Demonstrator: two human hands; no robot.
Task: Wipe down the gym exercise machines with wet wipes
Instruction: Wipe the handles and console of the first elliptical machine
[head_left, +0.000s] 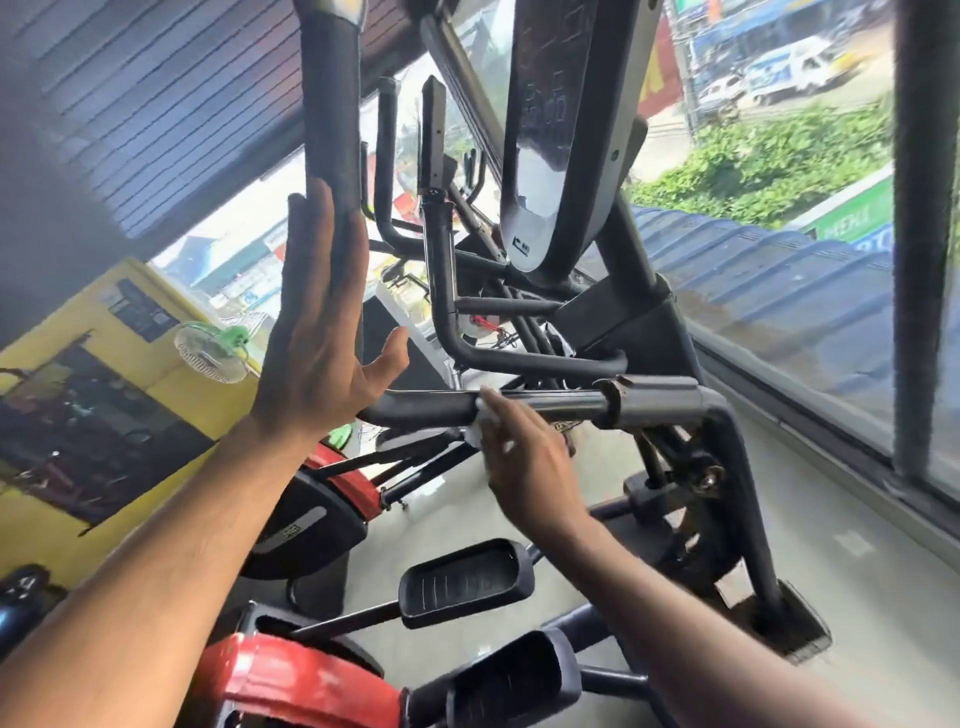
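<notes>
A black elliptical trainer fills the view, seen tilted. Its horizontal black bar (431, 408) runs across the middle toward a grey metal sleeve (649, 402). My right hand (530, 457) holds a white wet wipe (485, 418) and presses it against that bar from below. My left hand (322, 322) is raised with flat, straight fingers against the upright padded handle (332, 130), holding nothing. The console (556, 119) hangs above the bar.
Black foot pedals (465, 582) lie below my arms, beside red flywheel covers (291, 680). A large window (779, 234) with a dark frame is at right, a yellow wall with a green fan (213, 353) at left. More handles (441, 270) stand behind.
</notes>
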